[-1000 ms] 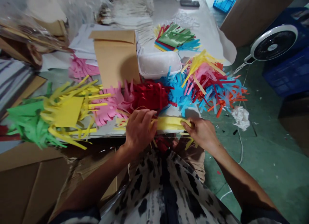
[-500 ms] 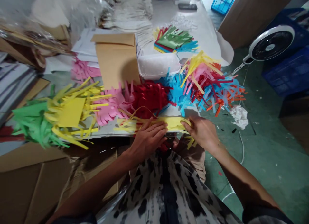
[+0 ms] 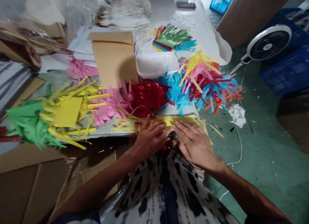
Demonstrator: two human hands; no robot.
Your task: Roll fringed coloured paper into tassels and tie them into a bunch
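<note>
Yellow fringed tissue paper [image 3: 172, 120] lies along the table's front edge, its thin strips trailing out to both sides. My left hand [image 3: 151, 134] rests flat on its left part with the fingers stretched out. Flat on its right part is my right hand [image 3: 194, 142], fingers extended and pointing inward. Just beyond the hands lies a bunch of dark red fringed paper [image 3: 148, 97]. Pink fringed paper [image 3: 108, 105] is to its left and blue fringed paper [image 3: 174, 87] to its right.
Yellow [image 3: 69, 111] and green fringed bunches [image 3: 27, 121] lie at the left, a mixed-colour pile [image 3: 205, 77] at the right. Behind stand a brown paper bag [image 3: 113, 60], a white plastic tub [image 3: 156, 64] and stacked fringed sheets [image 3: 173, 37]. A fan [image 3: 269, 45] is at the right.
My right hand has let go of the yellow paper's right end and moved left, now flat beside my left hand. The yellow strips now spread out at the right.
</note>
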